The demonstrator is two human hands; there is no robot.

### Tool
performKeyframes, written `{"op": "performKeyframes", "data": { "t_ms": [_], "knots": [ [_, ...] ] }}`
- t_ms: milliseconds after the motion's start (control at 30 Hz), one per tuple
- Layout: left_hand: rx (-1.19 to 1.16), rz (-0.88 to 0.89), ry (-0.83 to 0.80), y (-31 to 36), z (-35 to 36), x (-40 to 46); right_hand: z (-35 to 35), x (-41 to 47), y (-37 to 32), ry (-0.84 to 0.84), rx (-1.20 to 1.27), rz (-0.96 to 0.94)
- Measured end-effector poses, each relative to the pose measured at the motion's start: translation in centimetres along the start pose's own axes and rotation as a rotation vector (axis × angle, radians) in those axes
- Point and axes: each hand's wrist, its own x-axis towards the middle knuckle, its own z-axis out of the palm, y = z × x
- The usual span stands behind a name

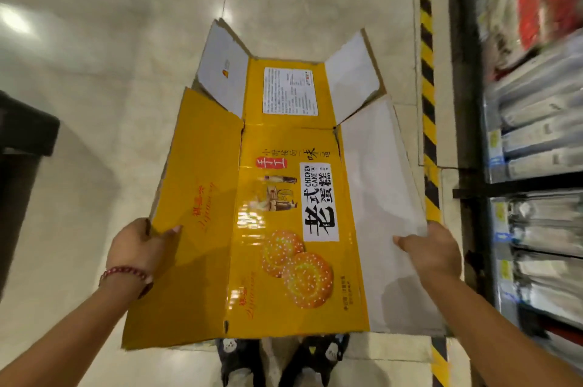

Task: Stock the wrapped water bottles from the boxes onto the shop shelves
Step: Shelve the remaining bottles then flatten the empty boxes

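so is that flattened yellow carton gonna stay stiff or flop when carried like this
The flattened carton probably flexes at its creases, since its far flaps already angle apart. It looks light: the left hand and right hand hold it by the edges alone. The glossy print may be slippery.

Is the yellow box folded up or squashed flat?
Flat. The yellow box lies spread like a sheet, flaps out, held by the left hand and right hand.

Shelves (536, 140) on the right are motion-blurred and cut by the frame edge; wrapped goods there can't be identified. Flattened box (284, 197) hides most of the shoes (239, 358) and the floor under it. Dark object (22, 147) far left is cropped, unidentifiable. Both forearms run off the near edge.
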Motion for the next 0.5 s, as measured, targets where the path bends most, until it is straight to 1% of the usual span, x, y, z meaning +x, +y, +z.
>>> {"op": "performKeyframes", "data": {
  "t_ms": [167, 333, 433, 500],
  "knots": [
    [0.015, -0.002, -0.08, 6.2, -8.5, -4.9, -10.4, -4.3, -4.9, -0.065, -0.093, -0.022],
    [0.043, 0.026, -0.115, 11.7, -15.2, -11.2, -19.4, -8.7, -8.1, -0.089, -0.094, -0.012],
    [0.032, 0.036, -0.121, 13.5, -18.2, -15.3, -24.3, -11.8, -8.6, -0.068, -0.074, -0.015],
    [0.024, 0.05, -0.097, 14.7, -19.8, -18.4, -27.1, -13.4, -9.1, -0.044, -0.086, -0.039]
  ]
}}
